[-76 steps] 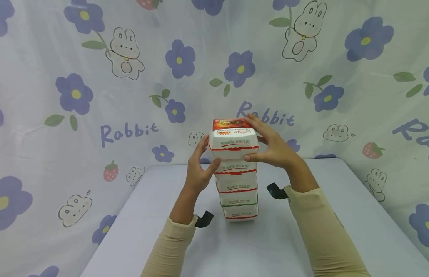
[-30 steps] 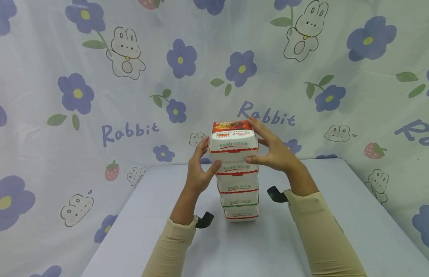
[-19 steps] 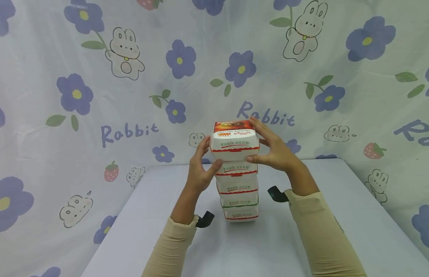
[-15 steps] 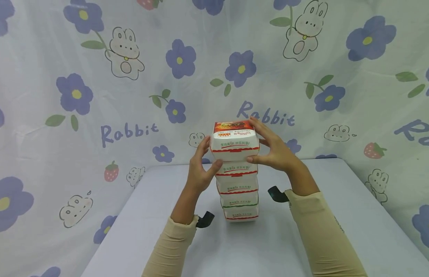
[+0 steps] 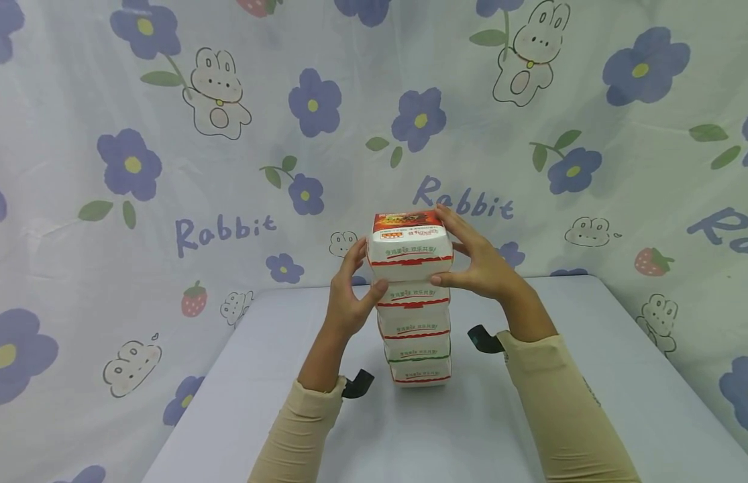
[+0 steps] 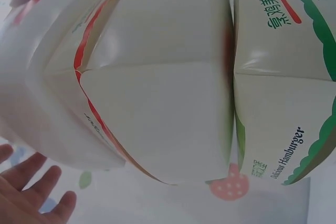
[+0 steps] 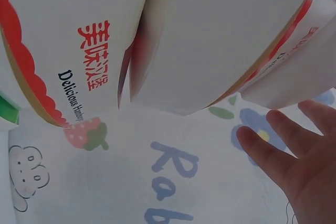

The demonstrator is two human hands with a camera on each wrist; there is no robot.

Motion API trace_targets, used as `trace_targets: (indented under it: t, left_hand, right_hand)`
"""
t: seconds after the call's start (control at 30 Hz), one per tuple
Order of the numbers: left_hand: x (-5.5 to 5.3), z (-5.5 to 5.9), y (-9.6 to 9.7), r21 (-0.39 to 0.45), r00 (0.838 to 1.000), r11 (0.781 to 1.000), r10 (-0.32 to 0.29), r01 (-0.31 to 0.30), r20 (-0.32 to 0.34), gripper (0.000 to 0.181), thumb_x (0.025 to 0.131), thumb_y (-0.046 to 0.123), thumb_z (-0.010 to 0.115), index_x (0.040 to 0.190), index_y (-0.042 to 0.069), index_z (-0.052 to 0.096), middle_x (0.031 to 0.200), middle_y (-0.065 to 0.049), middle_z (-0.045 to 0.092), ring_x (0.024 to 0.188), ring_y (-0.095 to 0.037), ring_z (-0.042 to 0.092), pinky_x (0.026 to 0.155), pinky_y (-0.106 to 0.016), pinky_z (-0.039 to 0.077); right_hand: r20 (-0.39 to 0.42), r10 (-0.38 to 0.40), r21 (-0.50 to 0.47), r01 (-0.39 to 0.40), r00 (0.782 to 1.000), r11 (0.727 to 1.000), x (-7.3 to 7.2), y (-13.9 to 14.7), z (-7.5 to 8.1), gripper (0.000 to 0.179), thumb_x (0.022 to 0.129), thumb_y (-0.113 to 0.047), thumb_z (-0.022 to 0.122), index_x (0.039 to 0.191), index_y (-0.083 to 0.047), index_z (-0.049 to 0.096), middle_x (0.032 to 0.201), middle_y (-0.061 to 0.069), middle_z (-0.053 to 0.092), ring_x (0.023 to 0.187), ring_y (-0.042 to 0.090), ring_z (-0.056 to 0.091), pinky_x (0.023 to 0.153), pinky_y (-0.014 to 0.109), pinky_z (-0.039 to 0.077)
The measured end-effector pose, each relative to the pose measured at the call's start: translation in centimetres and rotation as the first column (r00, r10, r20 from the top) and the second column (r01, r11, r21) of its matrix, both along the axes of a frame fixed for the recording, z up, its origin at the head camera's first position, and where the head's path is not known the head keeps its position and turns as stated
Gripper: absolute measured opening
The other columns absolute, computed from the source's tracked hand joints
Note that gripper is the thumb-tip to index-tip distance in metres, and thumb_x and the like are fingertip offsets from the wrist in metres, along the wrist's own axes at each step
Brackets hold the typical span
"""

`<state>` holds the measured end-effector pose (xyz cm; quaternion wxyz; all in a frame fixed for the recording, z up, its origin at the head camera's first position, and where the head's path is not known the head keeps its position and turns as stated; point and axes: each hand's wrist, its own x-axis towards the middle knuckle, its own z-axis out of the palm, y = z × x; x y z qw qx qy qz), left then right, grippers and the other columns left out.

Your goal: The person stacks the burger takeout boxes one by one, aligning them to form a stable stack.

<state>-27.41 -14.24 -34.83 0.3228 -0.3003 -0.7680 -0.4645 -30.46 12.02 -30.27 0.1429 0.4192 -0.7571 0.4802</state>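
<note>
A stack of several white hamburger boxes (image 5: 413, 329) stands upright on the table in the head view. The top hamburger box (image 5: 410, 258) has a red burger picture on its lid. My left hand (image 5: 346, 302) is at its left side, the thumb by the lower front edge. On the right, my right hand (image 5: 479, 265) frames the same box, forefinger by the lid's edge, thumb near the lower front corner. Both wrist views show spread, mostly straight fingers (image 6: 39, 182) beside the boxes. Whether the palms touch the box is hidden.
The stack rests on a white tabletop (image 5: 277, 416). Behind it hangs a white curtain (image 5: 361, 168) printed with flowers and rabbits. A black wrist mount (image 5: 358, 384) juts from the left sleeve, another black mount (image 5: 485, 339) from the right sleeve.
Compared with the first frame, the top box and both hands sit very slightly lower. Over the last half second, nothing visibly moves.
</note>
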Motion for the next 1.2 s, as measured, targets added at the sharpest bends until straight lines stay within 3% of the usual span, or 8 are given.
trace_targets:
  t: [0.23, 0.97, 1.1, 1.2]
  left_hand:
    - [0.0, -0.1, -0.2, 0.003, 1.000, 1.000, 0.003, -0.003, 0.010, 0.076, 0.090, 0.056, 0.055, 0.153, 0.021, 0.029, 0.149, 0.002, 0.043, 0.138, -0.017, 0.036, 0.110, -0.048, 0.032]
    - [0.1, -0.4, -0.4, -0.005, 1.000, 1.000, -0.007, 0.007, -0.001, 0.081, 0.089, 0.057, 0.056, 0.153, 0.014, 0.029, 0.150, -0.006, 0.042, 0.138, -0.021, 0.036, 0.109, -0.052, 0.031]
    - [0.5, -1.1, -0.9, -0.040, 1.000, 0.999, 0.026, -0.026, 0.016, 0.081, 0.089, 0.060, 0.054, 0.153, 0.018, 0.029, 0.150, -0.002, 0.041, 0.138, -0.019, 0.037, 0.108, -0.052, 0.033]
    - [0.8, -2.2, -1.8, -0.074, 0.998, 0.995, 0.065, -0.063, 0.024, 0.079, 0.089, 0.058, 0.056, 0.153, 0.021, 0.030, 0.150, 0.000, 0.042, 0.137, -0.019, 0.038, 0.108, -0.052, 0.033]
  right_hand:
    - [0.011, 0.006, -0.003, -0.006, 1.000, 1.000, -0.1, 0.1, -0.1, 0.107, 0.074, -0.023, 0.084, 0.157, -0.029, 0.016, 0.162, -0.003, 0.011, 0.146, 0.017, 0.011, 0.106, 0.062, 0.030]
    - [-0.008, -0.028, -0.015, 0.027, 1.000, 1.000, 0.0, 0.7, -0.5, 0.109, 0.072, -0.024, 0.085, 0.156, -0.034, 0.016, 0.160, -0.011, 0.014, 0.145, 0.017, 0.018, 0.107, 0.057, 0.033]
    - [-0.005, -0.056, 0.005, 0.056, 0.998, 0.998, 0.0, 1.5, -1.1, 0.105, 0.074, -0.029, 0.083, 0.157, -0.030, 0.018, 0.161, -0.009, 0.014, 0.145, 0.020, 0.018, 0.107, 0.056, 0.033]
    - [0.003, -0.100, 0.046, 0.099, 0.995, 0.994, -0.2, 2.7, -1.9, 0.101, 0.077, -0.041, 0.079, 0.157, -0.030, 0.018, 0.161, -0.006, 0.013, 0.145, 0.026, 0.021, 0.106, 0.059, 0.032]
